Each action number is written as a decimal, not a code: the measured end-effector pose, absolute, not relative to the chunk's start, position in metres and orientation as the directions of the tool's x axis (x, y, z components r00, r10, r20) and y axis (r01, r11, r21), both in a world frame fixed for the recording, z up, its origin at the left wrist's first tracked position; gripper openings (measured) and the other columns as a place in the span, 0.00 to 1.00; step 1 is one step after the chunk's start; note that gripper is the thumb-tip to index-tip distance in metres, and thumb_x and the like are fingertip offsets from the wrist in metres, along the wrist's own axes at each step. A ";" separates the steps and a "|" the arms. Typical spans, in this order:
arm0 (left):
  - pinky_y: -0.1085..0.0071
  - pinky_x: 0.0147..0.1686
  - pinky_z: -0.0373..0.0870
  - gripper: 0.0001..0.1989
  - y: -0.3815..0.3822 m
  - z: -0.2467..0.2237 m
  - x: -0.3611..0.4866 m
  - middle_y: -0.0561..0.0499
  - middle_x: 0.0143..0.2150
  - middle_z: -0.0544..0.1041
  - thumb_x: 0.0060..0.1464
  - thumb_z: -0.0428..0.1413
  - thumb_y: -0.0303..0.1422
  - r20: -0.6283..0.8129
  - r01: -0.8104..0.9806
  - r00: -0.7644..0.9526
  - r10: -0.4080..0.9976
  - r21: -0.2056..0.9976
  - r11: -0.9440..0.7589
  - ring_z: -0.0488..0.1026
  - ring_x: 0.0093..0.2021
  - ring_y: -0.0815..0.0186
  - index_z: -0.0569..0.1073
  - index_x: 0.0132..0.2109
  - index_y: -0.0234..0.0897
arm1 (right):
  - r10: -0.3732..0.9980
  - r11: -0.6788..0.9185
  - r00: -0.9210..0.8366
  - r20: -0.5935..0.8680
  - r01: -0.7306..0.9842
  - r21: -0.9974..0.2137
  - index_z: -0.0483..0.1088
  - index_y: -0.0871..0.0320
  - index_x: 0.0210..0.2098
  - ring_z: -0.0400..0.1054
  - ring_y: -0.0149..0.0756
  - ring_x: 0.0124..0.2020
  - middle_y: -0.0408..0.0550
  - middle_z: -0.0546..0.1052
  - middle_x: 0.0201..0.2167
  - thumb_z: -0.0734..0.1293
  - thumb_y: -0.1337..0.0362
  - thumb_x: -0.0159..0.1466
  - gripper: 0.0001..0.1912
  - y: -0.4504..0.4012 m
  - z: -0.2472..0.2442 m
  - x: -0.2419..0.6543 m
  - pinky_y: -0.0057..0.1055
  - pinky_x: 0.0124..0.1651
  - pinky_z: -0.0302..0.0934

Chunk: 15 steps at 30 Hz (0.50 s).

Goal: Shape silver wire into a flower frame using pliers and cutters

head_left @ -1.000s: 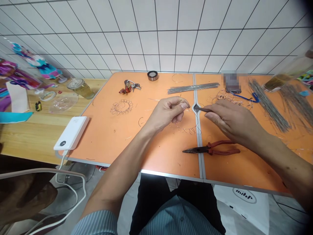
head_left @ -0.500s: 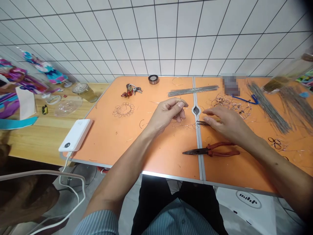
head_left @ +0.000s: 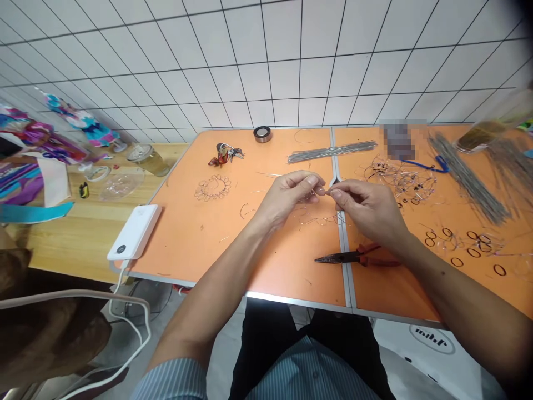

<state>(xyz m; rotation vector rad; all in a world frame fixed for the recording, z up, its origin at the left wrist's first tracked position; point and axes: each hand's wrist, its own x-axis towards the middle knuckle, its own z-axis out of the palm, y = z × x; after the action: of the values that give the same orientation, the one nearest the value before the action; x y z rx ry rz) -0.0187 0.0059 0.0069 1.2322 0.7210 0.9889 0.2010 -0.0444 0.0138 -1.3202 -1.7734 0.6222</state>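
Over the orange folding table [head_left: 245, 244], my left hand [head_left: 293, 191] pinches a thin wire [head_left: 320, 192]. My right hand [head_left: 368, 205] is closed at the wire's right side, its fingertips almost touching the left ones. What lies between the right fingertips is too small to make out fully. Below the hands, red-handled pliers [head_left: 345, 257] lie across the table's seam, jaws to the left. Thin looped wire [head_left: 318, 219] rests on the table just under my fingers. A ring of wire loops [head_left: 213, 188] lies to the left.
At the back are a tape roll [head_left: 262, 134], keys [head_left: 225, 155] and a bundle of straight wires [head_left: 331, 151]. Tangled wire [head_left: 410, 180], dark rings [head_left: 457, 261] and more wire bundles [head_left: 470, 180] lie right. A white power bank [head_left: 134, 232] sits at the left edge.
My right hand has moved left to meet my left hand, and its fingers have closed. It no longer covers the dark rings on the right. The view has shifted slightly.
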 end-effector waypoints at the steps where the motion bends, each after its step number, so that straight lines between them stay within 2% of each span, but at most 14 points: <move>1: 0.71 0.42 0.76 0.25 0.006 0.007 -0.019 0.49 0.40 0.86 0.58 0.74 0.57 0.059 -0.213 0.417 0.907 0.977 0.035 0.79 0.36 0.69 0.84 0.42 0.38 | 0.944 0.320 -0.109 0.311 0.525 -0.789 0.86 0.51 0.41 0.75 0.40 0.32 0.46 0.84 0.32 0.71 0.58 0.75 0.11 -0.044 0.013 0.201 0.37 0.35 0.63; 5: 0.71 0.43 0.76 0.24 0.007 0.005 -0.018 0.49 0.40 0.85 0.60 0.73 0.55 0.042 -0.197 0.417 0.908 0.979 0.046 0.80 0.37 0.69 0.82 0.40 0.38 | 0.950 0.300 -0.088 0.298 0.507 -0.808 0.87 0.51 0.41 0.74 0.39 0.31 0.46 0.84 0.33 0.71 0.57 0.75 0.11 -0.045 0.012 0.202 0.37 0.34 0.62; 10: 0.70 0.44 0.77 0.23 0.008 0.001 -0.018 0.50 0.38 0.84 0.58 0.74 0.54 0.024 -0.226 0.437 0.899 0.971 0.084 0.79 0.38 0.68 0.81 0.39 0.38 | 0.959 0.271 -0.059 0.277 0.469 -0.841 0.86 0.52 0.39 0.72 0.39 0.29 0.45 0.80 0.28 0.73 0.57 0.73 0.10 -0.044 0.011 0.204 0.37 0.33 0.63; 15: 0.70 0.44 0.78 0.23 0.007 0.000 -0.017 0.50 0.38 0.84 0.58 0.74 0.54 0.013 -0.221 0.437 0.899 0.971 0.093 0.80 0.37 0.68 0.83 0.42 0.38 | 0.966 0.243 -0.038 0.255 0.462 -0.853 0.86 0.52 0.38 0.72 0.38 0.29 0.45 0.81 0.27 0.73 0.55 0.73 0.11 -0.043 0.011 0.205 0.37 0.33 0.65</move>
<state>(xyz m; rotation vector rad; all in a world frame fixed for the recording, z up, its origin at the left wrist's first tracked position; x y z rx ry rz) -0.0168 0.0069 -0.0004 1.1868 0.7285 0.9509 0.2055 -0.0434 0.0113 -1.3504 -1.6417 0.7255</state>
